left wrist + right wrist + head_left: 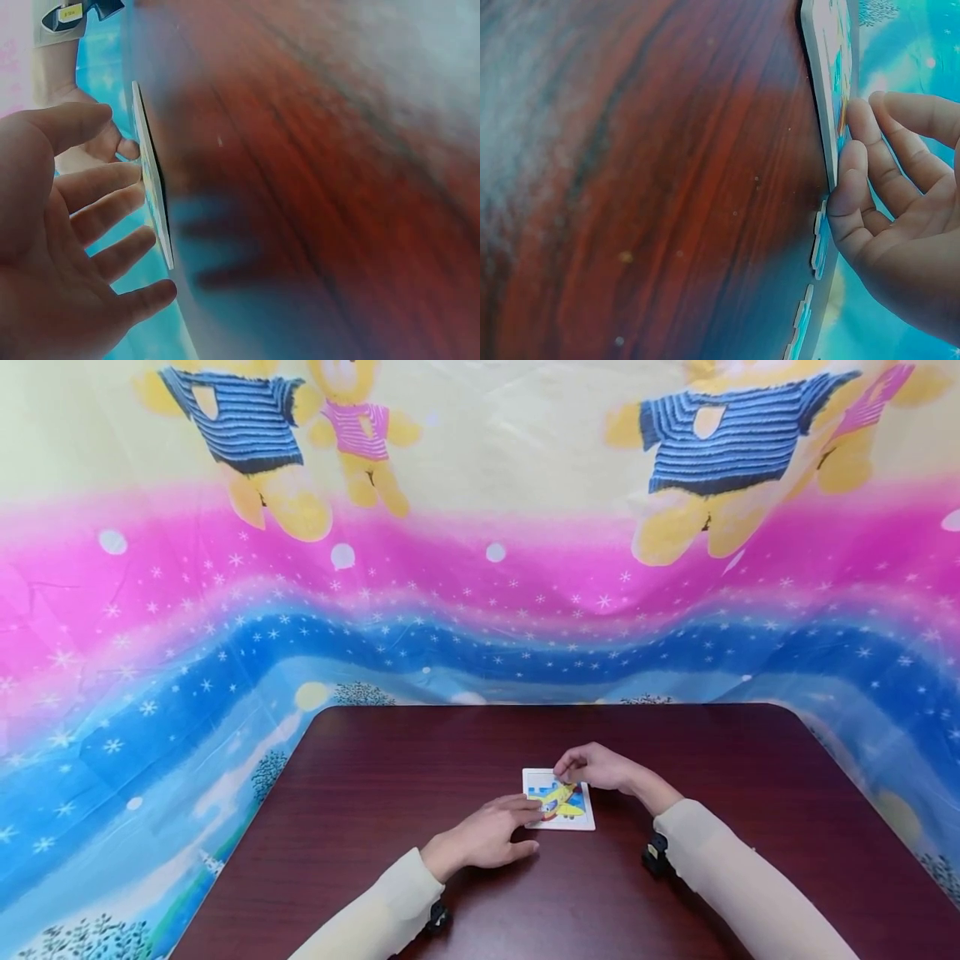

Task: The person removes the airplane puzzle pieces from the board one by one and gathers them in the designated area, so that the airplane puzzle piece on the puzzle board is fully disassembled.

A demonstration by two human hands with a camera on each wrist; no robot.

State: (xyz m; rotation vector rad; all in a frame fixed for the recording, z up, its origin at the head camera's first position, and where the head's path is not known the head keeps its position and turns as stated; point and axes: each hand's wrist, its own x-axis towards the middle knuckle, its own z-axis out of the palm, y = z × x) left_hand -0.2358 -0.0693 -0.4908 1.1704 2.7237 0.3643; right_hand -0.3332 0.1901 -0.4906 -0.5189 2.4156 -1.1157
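Observation:
A small white-framed jigsaw puzzle board [588, 821] with a yellow airplane picture lies flat on the table. The left hand [491, 833] rests its extended fingertips over the board's left side, thumb spread away; in the left wrist view its fingers [112, 214] are fanned out along the board edge [154, 180]. At the board's far right corner is the right hand [600, 768], its fingers bent down over the picture. Nothing shows between the right fingers [859, 124] in the right wrist view. Two thin puzzle pieces, one nearer [820, 244], one farther [801, 326], lie past the board there.
The dark red-brown wooden table [375, 777] has rounded far corners. Behind it hangs a printed cloth [487, 568] with bears and snowflakes. Dark camera mounts are strapped at the left wrist [438, 917] and right wrist [656, 853].

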